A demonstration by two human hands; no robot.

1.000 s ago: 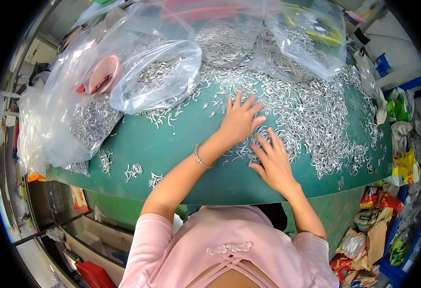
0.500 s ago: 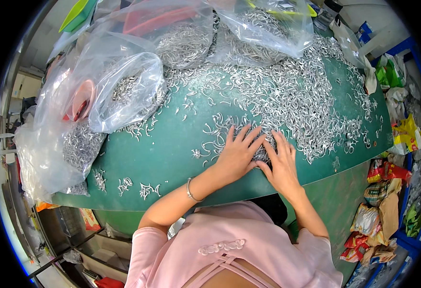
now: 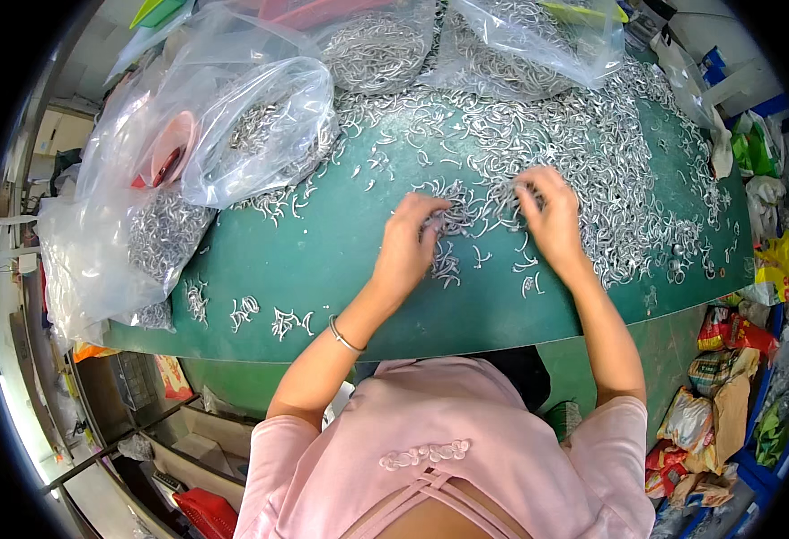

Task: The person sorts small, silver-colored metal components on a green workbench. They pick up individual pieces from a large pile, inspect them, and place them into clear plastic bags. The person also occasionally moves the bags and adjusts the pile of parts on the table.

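Small curved silvery metal pieces (image 3: 583, 162) lie in a thick spread over the green table (image 3: 323, 260). My left hand (image 3: 406, 235) is at its near edge, fingers and thumb curled round a small clump of metal pieces. To the right, my right hand (image 3: 552, 216) has its bent fingers closed in on more of the pieces, its fingertips a little blurred. A gap separates the two hands, and a few loose pieces lie in it. Exactly how many pieces either hand holds is hidden.
Clear plastic bags of metal pieces (image 3: 376, 54) line the far side; another bag (image 3: 165, 238) sits at the left, near a pink cup (image 3: 172, 148). Small piles (image 3: 288, 322) lie by the near left edge. Packets (image 3: 687, 418) fill blue shelving at the right.
My hands have moved apart and farther from me; they were side by side over a heap. Their fingers, stretched out before, are now curled. The heap's pieces are more scattered.
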